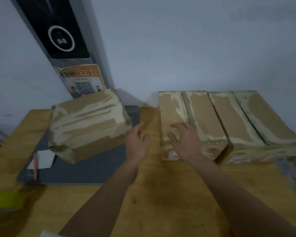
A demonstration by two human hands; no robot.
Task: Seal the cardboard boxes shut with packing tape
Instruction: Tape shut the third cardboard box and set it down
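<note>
1. A strip of bare wooden table point(161, 194) runs between the 2 hands and back toward the person; this is the widest free room, and the table's left edge falls away well left of the left hand.
2. The left hand point(137, 144) hovers over that strip, fingers straight and loosely spread, holding nothing. The right hand point(186, 144) is also spread flat with nothing gripped, its fingers over the near end of the closest box; whether they touch it, I cannot tell.
3. The 2 cardboard boxes point(229, 124) lie side by side, touching, under and to the right of the right hand. Pale tape streaks their tops and a dark seam splits each lid.
4. Left of the left hand sits a crumpled box point(87, 124), heavily wrapped in wrinkled tape and tilted, on a grey mat point(92, 171).
5. Further left on the mat lie a white paper point(44, 159) and a reddish knife-like tool point(35, 165). A yellow-green tape roll point(6, 200) lies blurred, near and far left of the left hand.
</note>
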